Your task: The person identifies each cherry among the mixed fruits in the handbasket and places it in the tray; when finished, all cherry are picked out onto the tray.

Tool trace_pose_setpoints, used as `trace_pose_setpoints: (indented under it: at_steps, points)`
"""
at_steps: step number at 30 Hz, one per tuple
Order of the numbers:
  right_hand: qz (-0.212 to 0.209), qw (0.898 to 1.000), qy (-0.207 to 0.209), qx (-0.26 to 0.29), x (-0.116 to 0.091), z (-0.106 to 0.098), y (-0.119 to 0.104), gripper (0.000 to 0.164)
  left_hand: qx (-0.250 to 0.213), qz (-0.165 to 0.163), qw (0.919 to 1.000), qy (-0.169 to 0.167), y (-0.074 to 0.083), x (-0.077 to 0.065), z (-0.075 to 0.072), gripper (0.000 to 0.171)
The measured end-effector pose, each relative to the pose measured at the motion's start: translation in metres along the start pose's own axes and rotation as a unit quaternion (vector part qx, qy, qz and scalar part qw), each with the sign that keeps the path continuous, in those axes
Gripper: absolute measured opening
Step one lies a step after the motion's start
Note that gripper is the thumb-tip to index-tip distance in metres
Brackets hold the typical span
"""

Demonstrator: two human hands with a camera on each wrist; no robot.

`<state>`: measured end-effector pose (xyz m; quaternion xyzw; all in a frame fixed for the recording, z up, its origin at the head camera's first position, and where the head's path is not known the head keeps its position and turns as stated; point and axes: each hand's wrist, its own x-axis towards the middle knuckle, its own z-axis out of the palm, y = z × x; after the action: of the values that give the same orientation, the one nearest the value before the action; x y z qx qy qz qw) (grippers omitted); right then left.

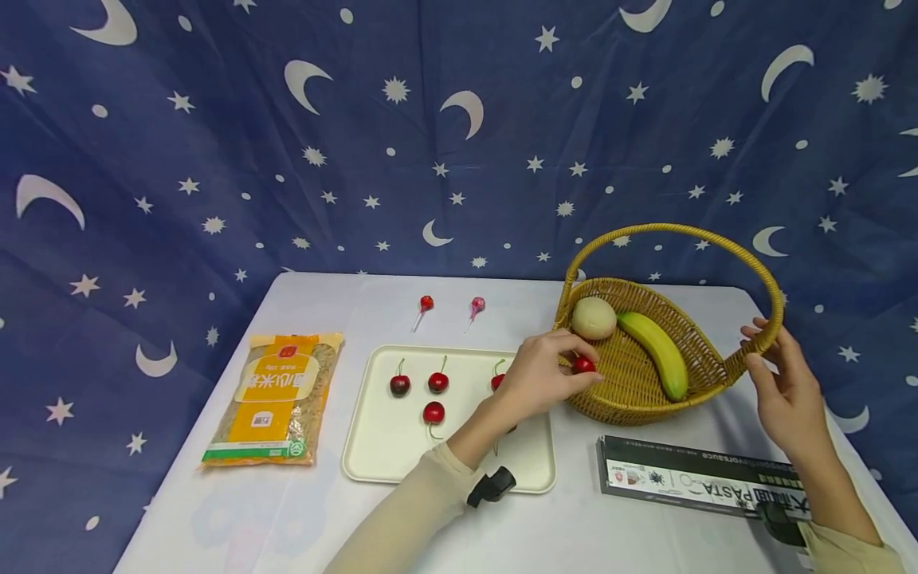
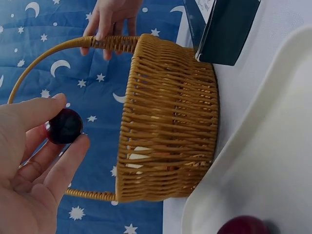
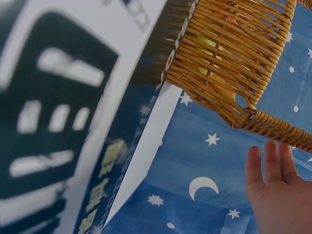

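My left hand (image 1: 539, 373) pinches a red cherry (image 1: 584, 364) between thumb and fingertips at the left rim of a wicker basket (image 1: 617, 410). In the left wrist view the same cherry (image 2: 64, 126) looks dark and round. Inside the basket lie a yellow-green banana (image 1: 658, 351) and a pale round fruit (image 1: 594, 318) whose kind I cannot tell. At the basket's right end my right hand (image 1: 789, 402) holds the base of the arched handle (image 1: 773, 307), thumb in front and fingers behind. Several more cherries (image 1: 433, 413) lie on a cream tray (image 1: 387, 462), partly hidden by my left forearm.
A black-and-white pasta box (image 1: 688, 477) lies in front of the basket, near my right wrist. Two lollipops, one red (image 1: 426, 304) and one pink (image 1: 477, 304), lie behind the tray. An orange-and-clear food bag (image 1: 276, 399) is on the left. A starry blue cloth (image 1: 402, 207) hangs behind.
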<state>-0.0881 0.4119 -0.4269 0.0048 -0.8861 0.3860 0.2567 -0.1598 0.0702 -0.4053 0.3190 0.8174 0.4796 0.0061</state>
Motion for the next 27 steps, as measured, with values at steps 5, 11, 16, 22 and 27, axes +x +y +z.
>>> trace_pose_setpoints:
  at_steps: [5, 11, 16, 22, 27]
  points:
    - [0.001, 1.0, 0.0, 0.001, 0.0, 0.0, 0.001, 0.056, -0.04, -0.008, 0.9991, 0.014, -0.003, -0.012, -0.01, 0.019]
    - [0.0, 1.0, 0.002, 0.0, 0.0, 0.0, 0.0, 0.056, -0.094, -0.019, 0.9948, 0.035, -0.009, -0.03, -0.022, 0.02]
    - [0.0, 1.0, 0.0, 0.009, -0.001, 0.0, -0.001, 0.056, -0.099, -0.026, 0.9935, 0.048, -0.015, -0.04, -0.029, 0.02]
    - [0.002, 1.0, -0.001, 0.007, -0.001, 0.0, -0.001, 0.056, -0.1, -0.037, 0.9915, 0.074, -0.02, -0.052, -0.041, 0.02]
    - [0.004, 1.0, -0.002, 0.004, 0.0, 0.0, -0.001, 0.057, -0.098, -0.042, 0.9897, 0.095, -0.025, -0.059, -0.05, 0.019]
